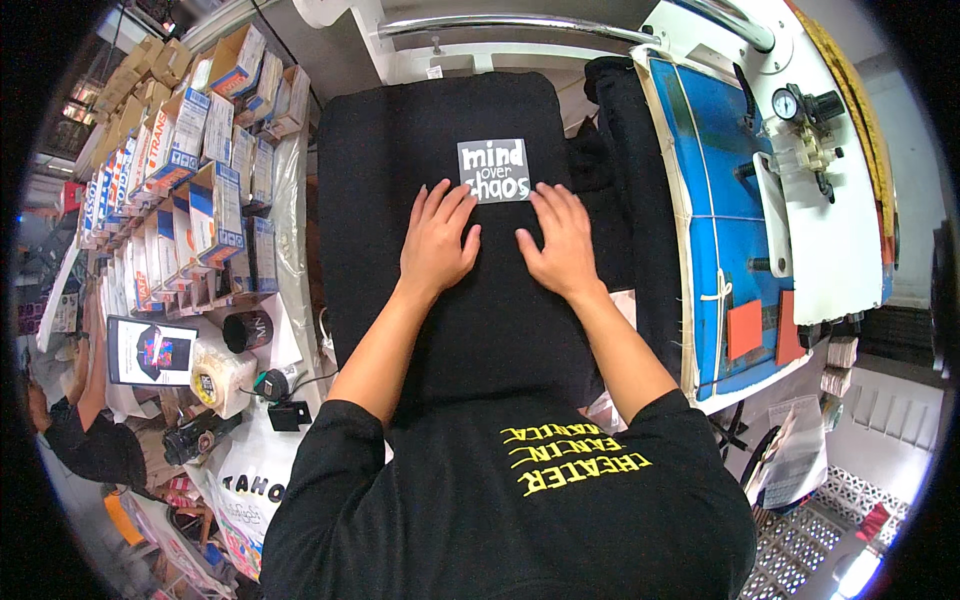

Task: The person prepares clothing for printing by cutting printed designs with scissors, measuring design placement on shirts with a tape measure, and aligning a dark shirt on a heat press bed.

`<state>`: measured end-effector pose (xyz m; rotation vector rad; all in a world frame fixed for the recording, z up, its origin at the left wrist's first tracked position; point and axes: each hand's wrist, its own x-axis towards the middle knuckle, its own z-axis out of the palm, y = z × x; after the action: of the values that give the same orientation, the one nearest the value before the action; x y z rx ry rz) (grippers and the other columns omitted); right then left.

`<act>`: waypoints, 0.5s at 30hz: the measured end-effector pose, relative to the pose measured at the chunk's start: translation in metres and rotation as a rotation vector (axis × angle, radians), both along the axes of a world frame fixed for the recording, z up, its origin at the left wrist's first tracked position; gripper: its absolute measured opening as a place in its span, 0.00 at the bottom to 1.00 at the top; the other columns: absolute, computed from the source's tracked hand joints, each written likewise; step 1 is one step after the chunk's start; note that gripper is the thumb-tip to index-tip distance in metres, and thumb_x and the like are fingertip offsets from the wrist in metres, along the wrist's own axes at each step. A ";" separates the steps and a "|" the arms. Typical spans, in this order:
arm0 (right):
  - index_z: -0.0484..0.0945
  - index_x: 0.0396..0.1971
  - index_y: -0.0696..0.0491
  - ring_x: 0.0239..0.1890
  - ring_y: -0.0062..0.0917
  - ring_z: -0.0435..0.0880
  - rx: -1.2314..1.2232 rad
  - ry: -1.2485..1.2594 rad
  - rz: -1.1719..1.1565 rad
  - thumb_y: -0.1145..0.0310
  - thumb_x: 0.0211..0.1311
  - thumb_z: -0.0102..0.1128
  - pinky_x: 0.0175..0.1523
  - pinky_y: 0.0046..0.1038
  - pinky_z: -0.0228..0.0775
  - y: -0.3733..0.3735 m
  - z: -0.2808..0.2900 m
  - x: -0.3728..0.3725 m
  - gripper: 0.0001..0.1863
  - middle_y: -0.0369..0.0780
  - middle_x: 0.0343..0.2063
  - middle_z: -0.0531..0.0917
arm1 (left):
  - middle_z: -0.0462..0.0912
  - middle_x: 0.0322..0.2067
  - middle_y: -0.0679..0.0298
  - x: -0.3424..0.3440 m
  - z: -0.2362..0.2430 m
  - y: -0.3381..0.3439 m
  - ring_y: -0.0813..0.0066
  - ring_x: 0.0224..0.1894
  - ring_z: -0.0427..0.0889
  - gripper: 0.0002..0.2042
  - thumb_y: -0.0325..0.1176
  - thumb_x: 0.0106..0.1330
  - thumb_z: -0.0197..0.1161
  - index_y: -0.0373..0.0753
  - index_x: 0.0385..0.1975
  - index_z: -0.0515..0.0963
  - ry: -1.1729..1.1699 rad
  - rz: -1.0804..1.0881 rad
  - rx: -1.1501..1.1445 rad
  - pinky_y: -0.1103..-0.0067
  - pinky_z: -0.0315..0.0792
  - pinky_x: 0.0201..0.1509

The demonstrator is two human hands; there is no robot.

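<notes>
A small grey square sheet with white lettering (493,148) lies on a broad black cloth (440,120), which is spread over a flat board in front of me. My left hand (440,240) rests palm down on the cloth, its fingertips at the lower left corner of the square. On the other side my right hand (564,245) lies flat, fingers stretched, with its fingertips by the lower right corner. Both hands have their thumbs spread inward and grasp nothing.
Upright cardboard boxes (215,215) full of flat packets stand at left, above a tablet (152,352) and a tape roll (205,388). To the right is a blue padded panel (710,250) with a pressure gauge (785,104). Another person's arm (90,350) shows far left.
</notes>
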<state>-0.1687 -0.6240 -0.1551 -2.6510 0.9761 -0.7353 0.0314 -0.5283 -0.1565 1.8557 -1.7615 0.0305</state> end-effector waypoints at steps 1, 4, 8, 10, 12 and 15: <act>0.72 0.60 0.58 0.69 0.45 0.63 0.002 0.109 -0.015 0.58 0.60 0.61 0.74 0.49 0.49 0.005 0.001 0.002 0.30 0.45 0.64 0.71 | 0.75 0.60 0.59 0.000 -0.001 0.001 0.55 0.67 0.67 0.20 0.32 0.60 0.65 0.38 0.53 0.77 0.006 -0.001 -0.002 0.56 0.56 0.74; 0.73 0.60 0.56 0.69 0.45 0.62 -0.014 0.161 -0.033 0.57 0.61 0.59 0.74 0.49 0.48 0.008 -0.001 0.004 0.29 0.44 0.64 0.71 | 0.75 0.60 0.59 -0.001 -0.002 0.002 0.55 0.67 0.67 0.20 0.32 0.60 0.65 0.38 0.53 0.77 0.018 0.005 -0.006 0.56 0.56 0.74; 0.74 0.59 0.55 0.69 0.44 0.63 -0.030 0.164 -0.042 0.57 0.61 0.59 0.74 0.50 0.47 0.008 0.001 0.005 0.28 0.43 0.64 0.71 | 0.76 0.59 0.58 -0.002 -0.005 0.001 0.54 0.67 0.68 0.20 0.32 0.59 0.65 0.38 0.53 0.77 0.026 0.023 -0.013 0.56 0.57 0.74; 0.74 0.59 0.54 0.69 0.44 0.63 -0.034 0.157 -0.040 0.57 0.61 0.59 0.74 0.50 0.47 0.009 0.000 0.005 0.28 0.43 0.63 0.71 | 0.76 0.59 0.57 -0.002 -0.006 0.001 0.53 0.66 0.69 0.20 0.31 0.59 0.65 0.37 0.52 0.77 0.032 0.026 -0.023 0.56 0.57 0.73; 0.75 0.59 0.53 0.68 0.44 0.63 -0.033 0.147 -0.040 0.57 0.60 0.59 0.74 0.51 0.48 0.009 -0.001 0.005 0.28 0.43 0.63 0.72 | 0.76 0.59 0.57 -0.001 -0.006 0.001 0.53 0.66 0.69 0.19 0.31 0.59 0.65 0.37 0.52 0.78 0.037 0.023 -0.038 0.56 0.58 0.73; 0.75 0.58 0.53 0.68 0.44 0.63 -0.035 0.137 -0.038 0.57 0.60 0.59 0.74 0.51 0.48 0.009 -0.002 0.006 0.27 0.43 0.63 0.72 | 0.76 0.57 0.55 0.000 -0.006 0.001 0.52 0.65 0.69 0.18 0.31 0.59 0.64 0.34 0.50 0.79 0.052 0.013 -0.049 0.55 0.58 0.73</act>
<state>-0.1629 -0.6155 -0.1574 -2.7513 1.0596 -0.5897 0.0315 -0.5273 -0.1623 1.8172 -1.6989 0.0300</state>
